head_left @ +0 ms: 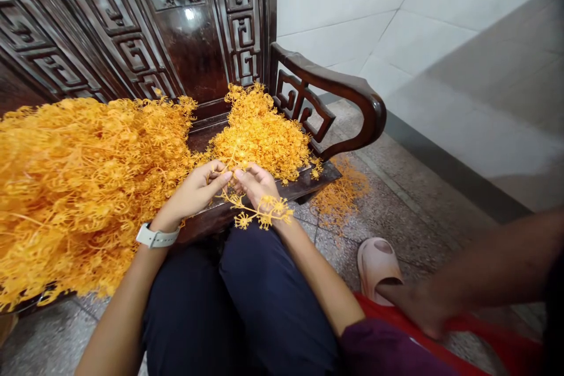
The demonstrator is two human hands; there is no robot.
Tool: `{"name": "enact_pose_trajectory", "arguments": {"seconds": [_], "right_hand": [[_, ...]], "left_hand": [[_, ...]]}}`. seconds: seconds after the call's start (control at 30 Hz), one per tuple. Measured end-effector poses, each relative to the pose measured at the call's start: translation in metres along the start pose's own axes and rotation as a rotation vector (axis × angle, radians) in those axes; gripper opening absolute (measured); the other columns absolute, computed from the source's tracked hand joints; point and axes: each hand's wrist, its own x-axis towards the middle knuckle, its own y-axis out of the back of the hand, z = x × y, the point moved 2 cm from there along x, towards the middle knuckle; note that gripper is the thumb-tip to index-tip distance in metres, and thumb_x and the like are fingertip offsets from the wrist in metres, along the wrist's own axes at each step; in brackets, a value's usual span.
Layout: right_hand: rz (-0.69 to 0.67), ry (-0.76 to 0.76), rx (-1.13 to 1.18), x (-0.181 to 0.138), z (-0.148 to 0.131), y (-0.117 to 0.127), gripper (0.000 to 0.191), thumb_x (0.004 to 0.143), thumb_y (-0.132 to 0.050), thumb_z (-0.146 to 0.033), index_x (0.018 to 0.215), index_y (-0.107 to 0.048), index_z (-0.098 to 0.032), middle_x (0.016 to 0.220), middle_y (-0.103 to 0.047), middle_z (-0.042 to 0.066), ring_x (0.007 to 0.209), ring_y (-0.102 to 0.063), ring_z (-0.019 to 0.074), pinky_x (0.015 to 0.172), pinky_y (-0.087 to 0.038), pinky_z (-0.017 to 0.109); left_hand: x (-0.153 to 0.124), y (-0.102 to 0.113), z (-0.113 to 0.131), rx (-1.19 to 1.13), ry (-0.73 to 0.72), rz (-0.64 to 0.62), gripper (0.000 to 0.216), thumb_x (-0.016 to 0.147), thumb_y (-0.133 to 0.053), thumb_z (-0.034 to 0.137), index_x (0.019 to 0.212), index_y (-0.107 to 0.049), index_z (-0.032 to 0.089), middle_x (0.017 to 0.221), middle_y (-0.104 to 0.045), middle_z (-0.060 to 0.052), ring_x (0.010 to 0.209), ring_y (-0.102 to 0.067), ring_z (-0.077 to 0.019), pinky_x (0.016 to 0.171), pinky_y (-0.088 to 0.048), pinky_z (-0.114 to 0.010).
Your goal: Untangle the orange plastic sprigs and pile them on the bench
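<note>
Hands meet at frame centre — left hand (194,191) and right hand (255,182) both pinch one orange sprig (243,221) at the bench (207,129) edge. A big pile (79,188) fills the left, a small pile (259,129) above.

The orange pile (74,188) runs off the left edge. Whether the left hand (194,191) or right hand (255,185) pinches the sprig (264,211) is too small to tell. Another person's blurred arm (497,264) is cut by the right edge.

Carved dark wooden bench (194,59), white tiled wall (352,6), speckled grey stone floor (396,211), dark skirting strip (453,173)
</note>
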Motion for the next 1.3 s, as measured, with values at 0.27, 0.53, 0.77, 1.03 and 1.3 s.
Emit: {"name": "enact_pose_trajectory", "arguments": {"seconds": [0.27,0.53,0.77,1.03,1.3], "right_hand": [[-0.07,-0.128,0.146,-0.008,-0.007,-0.005,0.039,0.069,-0.094,-0.044,0.094,-0.073,-0.023,0.085,-0.068,-0.001,0.069,-0.057,0.0116,0.067,-0.049,0.029],[-0.35,-0.187,0.241,-0.015,-0.011,-0.01,0.041,0.07,-0.094,-0.047,0.084,-0.064,-0.023,0.073,-0.054,-0.002,0.071,-0.049,0.0144,0.07,-0.046,0.031],[-0.319,-0.108,0.392,-0.018,-0.019,-0.008,0.056,0.065,-0.094,-0.041,0.076,-0.042,-0.025,0.074,-0.033,-0.003,0.068,-0.031,0.0147,0.067,-0.035,0.031],[0.009,-0.086,0.222,-0.009,-0.011,0.009,0.04,0.079,-0.085,-0.032,0.116,-0.07,-0.028,0.097,-0.064,0.0,0.076,-0.051,0.0141,0.075,-0.047,0.031],[0.323,0.099,-0.256,-0.004,-0.003,0.015,0.055,0.073,-0.088,-0.039,0.124,-0.073,-0.026,0.148,-0.065,0.006,0.14,-0.054,0.0263,0.125,-0.036,0.046]], "left_hand": [[0.001,-0.003,-0.006,-0.244,0.123,-0.149,0.048,0.099,-0.065,0.055,0.069,-0.057,0.019,0.058,-0.048,0.001,0.05,-0.039,-0.0105,0.048,-0.031,-0.024],[-0.005,-0.004,-0.007,-0.593,0.252,-0.241,0.039,0.093,-0.071,0.048,0.073,-0.063,0.016,0.057,-0.056,-0.003,0.049,-0.042,-0.0105,0.051,-0.028,-0.028],[-0.005,0.006,-0.001,-0.938,0.172,-0.069,0.05,0.084,-0.082,0.045,0.063,-0.044,0.02,0.047,-0.026,0.007,0.043,-0.021,-0.0075,0.046,-0.02,-0.026],[0.001,0.01,-0.015,-0.841,0.223,0.297,0.041,0.091,-0.081,0.046,0.079,-0.05,0.021,0.053,-0.035,0.008,0.045,-0.026,-0.0065,0.044,-0.026,-0.021],[0.001,0.007,-0.016,-0.779,0.195,0.247,0.038,0.096,-0.075,0.047,0.081,-0.053,0.02,0.053,-0.044,0.006,0.045,-0.034,-0.0063,0.046,-0.03,-0.02]]}}
